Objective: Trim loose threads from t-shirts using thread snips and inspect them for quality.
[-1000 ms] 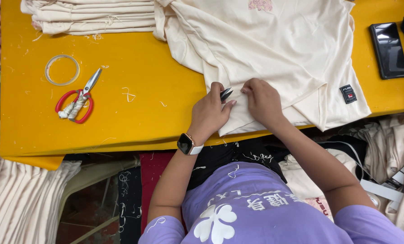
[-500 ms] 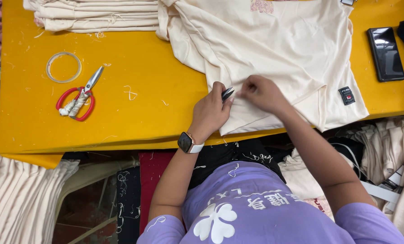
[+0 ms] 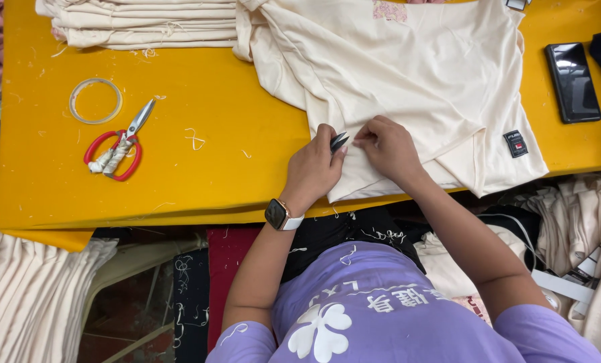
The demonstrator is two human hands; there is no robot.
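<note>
Both hands have drawn slightly closer together over the garment's hem since a second ago, while everything else on the table lies as it did. Largest is the yellow work table [image 3: 199, 168], with the cream knit shirt [image 3: 408, 81] spread across its upper right and reaching down to the near edge at six o'clock. At eleven o'clock sits a stack of folded cream garments [image 3: 139, 23]; at two o'clock, a black phone [image 3: 572, 82]. At nine o'clock lie red-handled scissors [image 3: 119, 151] beside a clear tape ring [image 3: 95, 101]. The left hand [image 3: 312, 171], with a smartwatch [image 3: 278, 214] on its wrist, is curled around small dark thread snips [image 3: 339, 141], blades narrowly parted and pointing toward the right hand [image 3: 388, 148], whose fingertips pinch and pin the shirt's folded edge flat. Trimming here looks best done with the fabric held taut and the blades kept just off the seam, so only the loose thread is cut, not the cloth.
</note>
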